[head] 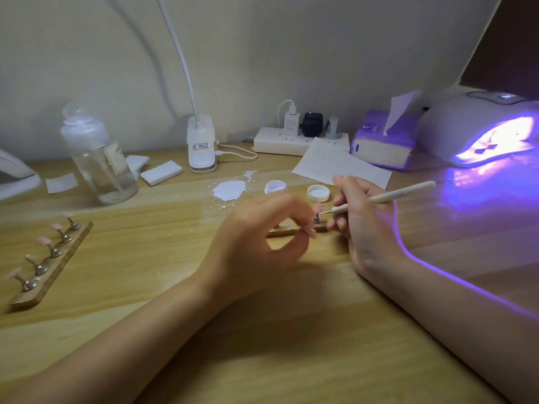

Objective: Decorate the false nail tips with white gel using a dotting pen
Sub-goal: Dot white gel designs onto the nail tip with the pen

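Both forearms lie across the wooden table (262, 360), converging toward its middle. The left hand (262, 240) is curled, its thumb and fingertips closing near the small metal stand (317, 220) that carries a pink false nail tip (318, 207); the hand is motion-blurred, so I cannot tell whether it truly pinches the stand or only hovers at it. The right hand (358, 211) grasps the dotting pen (385, 196) in a writing grip, the fine metal point aimed leftward and sitting just at the pink tip. That stand is on a narrow wooden strip (288, 232), mostly hidden behind the left hand. Off to the left, well apart, a second wooden strip (52, 272) holds five stands (four show pink tips, one looks bare). Just beyond the hands sit an open pot of white gel (275, 188) and its white lid (318, 192), with a white smear (229, 190) on the table beside them. Farther back stand a clear pump bottle (96, 158), white blocks (161, 172), a clip lamp base (201, 147) with its gooseneck rising, a sheet of paper (335, 161), a power strip (291, 139) with plugs, a tissue box (382, 141) and, at far right, a curing lamp (484, 129) glowing violet.
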{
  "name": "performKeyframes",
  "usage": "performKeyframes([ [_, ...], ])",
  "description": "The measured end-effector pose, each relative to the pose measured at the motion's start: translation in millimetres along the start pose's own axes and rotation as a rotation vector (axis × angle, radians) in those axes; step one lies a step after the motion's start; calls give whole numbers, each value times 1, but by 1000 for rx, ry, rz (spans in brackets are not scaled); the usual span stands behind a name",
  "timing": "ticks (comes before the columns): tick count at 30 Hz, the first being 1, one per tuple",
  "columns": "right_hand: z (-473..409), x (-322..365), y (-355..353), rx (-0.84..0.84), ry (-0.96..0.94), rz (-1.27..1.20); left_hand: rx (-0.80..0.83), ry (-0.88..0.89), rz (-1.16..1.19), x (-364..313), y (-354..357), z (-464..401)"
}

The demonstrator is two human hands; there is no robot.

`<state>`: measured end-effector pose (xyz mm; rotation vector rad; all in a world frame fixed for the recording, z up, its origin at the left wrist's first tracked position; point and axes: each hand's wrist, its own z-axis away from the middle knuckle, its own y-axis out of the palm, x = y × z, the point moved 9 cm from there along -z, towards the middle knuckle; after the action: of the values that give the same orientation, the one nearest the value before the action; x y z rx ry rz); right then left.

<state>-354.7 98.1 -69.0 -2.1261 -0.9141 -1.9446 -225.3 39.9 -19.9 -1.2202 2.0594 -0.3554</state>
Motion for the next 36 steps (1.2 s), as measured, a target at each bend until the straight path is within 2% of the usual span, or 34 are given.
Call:
performKeyframes([
  [4, 0, 0, -5, -36, 13, -58, 151, -198, 228, 14, 20, 8],
  [8, -2, -2, -7, -45, 21, -54, 112, -344, 380, 32, 19, 9],
  [17, -15, 25, 14, 110, -163, 148, 164, -290, 271, 33, 23, 7],
  [23, -52, 32, 39, 156, -96, 348, 135, -233, 250, 30, 23, 8],
  [28, -69, 5, 61, 228, 6, 466, 149, -203, 148, 29, 25, 10],
  [32, -77, -4, 67, 208, -62, 615, 148, -186, 129, 29, 24, 9],
  [36, -79, -7, 77, 276, -145, 818, 163, -210, 129, 32, 26, 10],
])
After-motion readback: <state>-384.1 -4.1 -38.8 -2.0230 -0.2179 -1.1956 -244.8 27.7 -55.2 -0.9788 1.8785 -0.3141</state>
